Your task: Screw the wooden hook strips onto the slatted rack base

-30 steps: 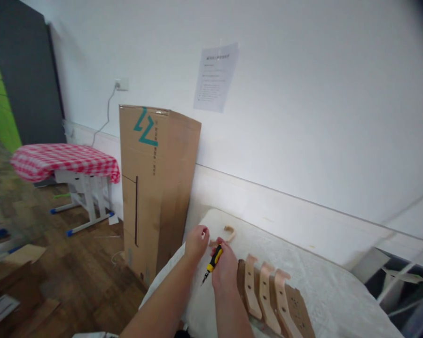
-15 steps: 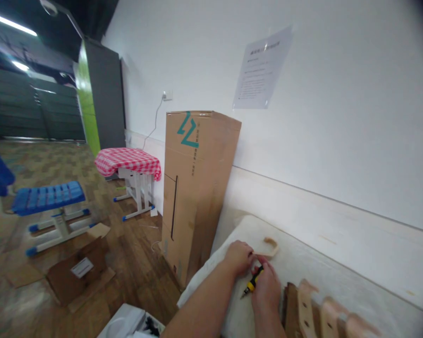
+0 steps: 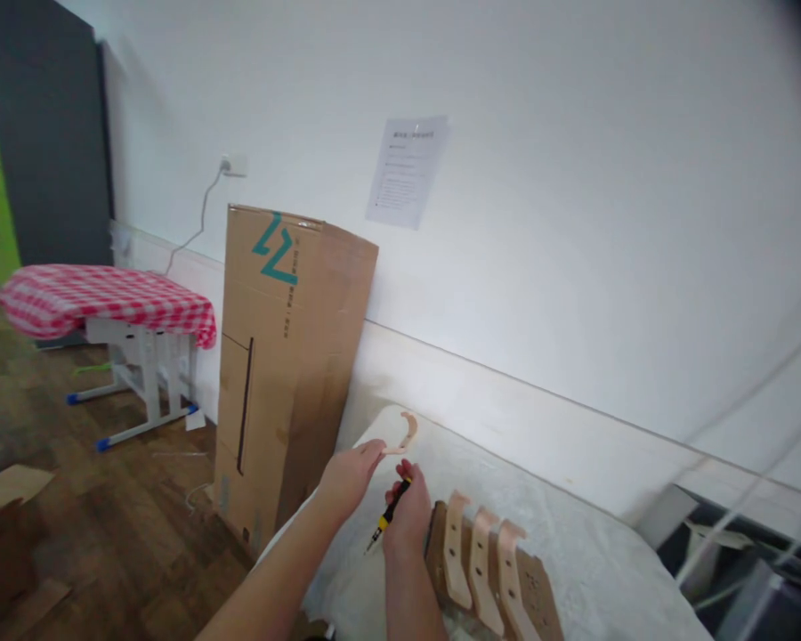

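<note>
My left hand (image 3: 348,479) is closed on one end of a curved, pale wooden hook (image 3: 408,434), held over the white-covered surface (image 3: 547,507). The hook's bent end points up and away from me. In my right hand (image 3: 410,515), just below and to the right, is a black and yellow screwdriver (image 3: 388,515) with its tip pointing down and left. The right fingertips are near the hook; whether they touch it I cannot tell. To the right of that hand lies a brown wooden board (image 3: 538,583) bearing several similar wooden hooks (image 3: 481,570) with dark holes.
A tall cardboard box (image 3: 287,356) stands left of the surface, against the white wall. Further left is a small table with a red checked cloth (image 3: 120,298). An open carton (image 3: 13,534) sits on the floor. A dark bin-like container (image 3: 740,570) is at the right.
My view has swung right, bringing the hooks on the board fully into sight. My right hand has moved away from the hook, which stays in my left hand.
</note>
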`<state>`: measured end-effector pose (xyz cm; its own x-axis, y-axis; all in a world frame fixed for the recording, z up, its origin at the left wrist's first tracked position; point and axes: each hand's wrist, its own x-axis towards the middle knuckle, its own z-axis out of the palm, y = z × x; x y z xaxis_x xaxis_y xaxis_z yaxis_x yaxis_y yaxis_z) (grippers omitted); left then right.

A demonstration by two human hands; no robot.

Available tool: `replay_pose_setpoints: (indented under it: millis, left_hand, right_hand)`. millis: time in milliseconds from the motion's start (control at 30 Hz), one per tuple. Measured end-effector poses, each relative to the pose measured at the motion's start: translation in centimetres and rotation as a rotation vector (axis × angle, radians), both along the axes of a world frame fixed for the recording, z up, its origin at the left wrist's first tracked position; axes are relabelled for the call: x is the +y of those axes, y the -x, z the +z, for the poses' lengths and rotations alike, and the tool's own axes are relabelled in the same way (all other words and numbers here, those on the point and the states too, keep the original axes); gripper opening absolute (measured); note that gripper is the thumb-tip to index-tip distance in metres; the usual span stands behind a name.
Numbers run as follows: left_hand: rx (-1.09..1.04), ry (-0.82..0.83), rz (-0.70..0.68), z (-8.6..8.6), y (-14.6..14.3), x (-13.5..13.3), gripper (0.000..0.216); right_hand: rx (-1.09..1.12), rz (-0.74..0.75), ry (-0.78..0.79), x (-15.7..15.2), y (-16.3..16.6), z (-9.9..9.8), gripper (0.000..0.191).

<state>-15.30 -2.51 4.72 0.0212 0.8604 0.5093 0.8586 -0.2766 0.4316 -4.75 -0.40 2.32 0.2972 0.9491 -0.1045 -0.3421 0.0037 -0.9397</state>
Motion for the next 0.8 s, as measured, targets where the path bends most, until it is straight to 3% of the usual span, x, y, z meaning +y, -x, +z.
replay_pose_setpoints:
  millis: [167,333,433,567,667,733,800]
  left_hand:
    - [0.196,-0.275,-0.104,3.1,-1.4,-3.1,0.032]
    - [0.162,-0.541,-0.417,5.8,-7.2,-5.8,0.028]
    - [0.061,-0.54,-0.545,6.4,-12.2,-7.4,0.025]
    - [0.053,-0.642,-0.648,5.5,-18.5,-8.9,0.024]
    - [-0.046,-0.501,-0.776,4.1,-21.3,-8.3,0.018]
    - [-0.204,-0.348,-0.704,3.3,-22.0,-6.9,0.02]
    - [-0.298,-0.208,-0.528,3.0,-22.0,-5.3,0.021]
  right_hand:
    - [0.028,0.154,-0.026,-2.5,-3.0,6.4,0.041]
    - [-0.224,0.078,-0.14,-5.3,-11.5,9.7,0.036]
    - [-0.329,0.028,-0.138,-7.9,-17.1,10.0,0.035]
    - [-0.513,-0.018,-0.097,-10.6,-22.8,9.2,0.04]
    - [-0.625,-0.039,-0.071,-11.3,-25.7,7.5,0.034]
    - [-0.671,-0.021,-0.005,-11.5,-27.0,6.1,0.032]
    - [-0.65,0.006,0.096,-11.7,-27.6,5.0,0.029]
